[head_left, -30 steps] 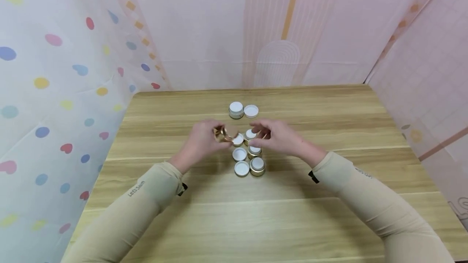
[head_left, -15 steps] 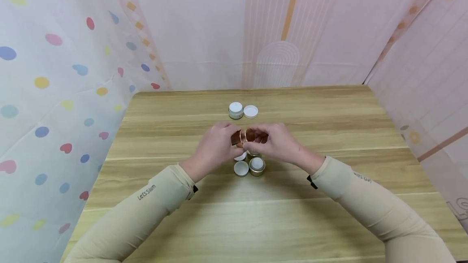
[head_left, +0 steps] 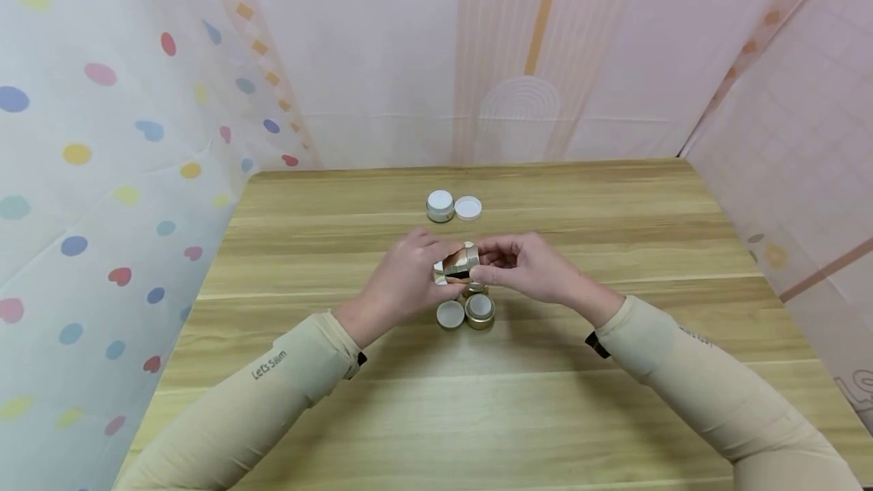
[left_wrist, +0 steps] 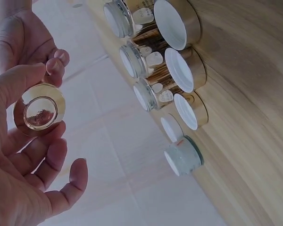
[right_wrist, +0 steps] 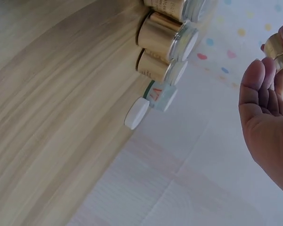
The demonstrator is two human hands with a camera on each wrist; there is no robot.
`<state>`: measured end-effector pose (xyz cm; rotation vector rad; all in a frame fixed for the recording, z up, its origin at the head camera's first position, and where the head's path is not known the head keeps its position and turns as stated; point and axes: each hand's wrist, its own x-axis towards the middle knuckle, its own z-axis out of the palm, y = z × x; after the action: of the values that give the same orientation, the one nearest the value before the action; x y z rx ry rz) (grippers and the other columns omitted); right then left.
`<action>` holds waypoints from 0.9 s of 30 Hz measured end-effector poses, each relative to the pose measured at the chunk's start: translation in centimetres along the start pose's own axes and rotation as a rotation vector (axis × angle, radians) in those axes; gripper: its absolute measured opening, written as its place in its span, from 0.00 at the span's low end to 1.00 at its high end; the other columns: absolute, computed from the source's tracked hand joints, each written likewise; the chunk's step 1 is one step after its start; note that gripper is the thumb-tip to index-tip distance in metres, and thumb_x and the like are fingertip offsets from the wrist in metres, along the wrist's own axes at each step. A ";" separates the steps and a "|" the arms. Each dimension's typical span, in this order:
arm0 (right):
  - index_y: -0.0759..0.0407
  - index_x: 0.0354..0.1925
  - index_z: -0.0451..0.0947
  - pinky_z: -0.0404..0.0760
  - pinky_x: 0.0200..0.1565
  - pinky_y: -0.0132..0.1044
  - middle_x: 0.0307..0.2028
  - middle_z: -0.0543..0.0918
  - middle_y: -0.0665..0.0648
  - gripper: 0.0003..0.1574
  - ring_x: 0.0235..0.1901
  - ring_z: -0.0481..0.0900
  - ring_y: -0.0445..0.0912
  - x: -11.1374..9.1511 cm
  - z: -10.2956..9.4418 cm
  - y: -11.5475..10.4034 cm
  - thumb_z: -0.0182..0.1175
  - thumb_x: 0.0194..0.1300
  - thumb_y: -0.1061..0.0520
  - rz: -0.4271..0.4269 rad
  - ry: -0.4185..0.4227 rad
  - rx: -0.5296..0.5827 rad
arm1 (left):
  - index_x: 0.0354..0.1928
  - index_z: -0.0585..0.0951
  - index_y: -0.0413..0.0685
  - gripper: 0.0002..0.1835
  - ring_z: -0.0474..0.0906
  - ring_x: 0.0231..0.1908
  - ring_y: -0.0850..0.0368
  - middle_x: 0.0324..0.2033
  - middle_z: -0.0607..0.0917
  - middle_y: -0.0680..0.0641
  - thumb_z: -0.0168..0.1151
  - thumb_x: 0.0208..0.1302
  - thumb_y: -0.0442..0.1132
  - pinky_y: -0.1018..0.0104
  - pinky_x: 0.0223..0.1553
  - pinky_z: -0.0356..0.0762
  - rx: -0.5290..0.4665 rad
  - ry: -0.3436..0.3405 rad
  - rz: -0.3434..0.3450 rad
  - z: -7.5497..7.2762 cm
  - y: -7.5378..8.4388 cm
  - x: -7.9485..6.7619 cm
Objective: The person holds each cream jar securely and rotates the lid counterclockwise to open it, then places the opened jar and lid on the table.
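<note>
My left hand [head_left: 402, 279] grips a small shiny gold jar [head_left: 460, 261] above the table. My right hand [head_left: 528, 267] pinches its right end between thumb and fingers. The jar lies tilted on its side in the air. In the left wrist view, its round gold base [left_wrist: 59, 96] faces the camera, held between thumb and fingers. Only part of the jar shows at the right wrist view's edge. Below the hands are gold jars [head_left: 480, 313] with pale inner covers, beside upturned gold lids [head_left: 450, 315] with white insides. My hands partly hide this row.
Farther back stands a pale glass jar [head_left: 439, 207] with a white top and a green base. Its white lid [head_left: 468, 208] lies beside it. The wooden table [head_left: 614, 241] meets patterned cloth at the back and sides.
My right hand was apart from the gold jar a second ago and now holds its right end. My left hand has brought the jar rightward, and its tilt has changed.
</note>
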<state>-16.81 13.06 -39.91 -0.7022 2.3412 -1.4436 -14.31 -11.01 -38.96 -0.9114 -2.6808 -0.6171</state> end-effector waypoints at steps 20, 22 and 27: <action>0.64 0.63 0.83 0.85 0.42 0.32 0.43 0.92 0.56 0.29 0.40 0.87 0.42 0.4 0.4 -0.8 0.73 0.71 0.50 -0.074 0.086 -0.205 | 0.55 0.88 0.44 0.27 0.84 0.51 0.43 0.48 0.91 0.43 0.84 0.53 0.45 0.45 0.54 0.85 0.054 0.089 0.010 0.4 -0.7 0.0; 0.63 0.61 0.85 0.85 0.41 0.31 0.41 0.92 0.55 0.27 0.39 0.86 0.42 0.4 0.4 -0.8 0.73 0.70 0.50 -0.069 0.084 -0.208 | 0.54 0.88 0.44 0.27 0.83 0.52 0.43 0.48 0.90 0.43 0.84 0.53 0.45 0.43 0.55 0.85 0.071 0.094 0.019 0.5 -0.6 0.0; 0.62 0.64 0.83 0.87 0.44 0.41 0.46 0.92 0.55 0.32 0.44 0.88 0.50 0.4 0.3 -0.8 0.77 0.66 0.51 -0.117 0.084 -0.251 | 0.55 0.88 0.46 0.27 0.83 0.53 0.44 0.49 0.90 0.44 0.84 0.53 0.45 0.42 0.56 0.84 0.070 0.073 -0.013 0.5 -0.5 0.0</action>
<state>-16.79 12.27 -39.32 -0.8720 2.6159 -1.2584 -14.70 -11.14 -39.58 -0.8377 -2.6279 -0.5452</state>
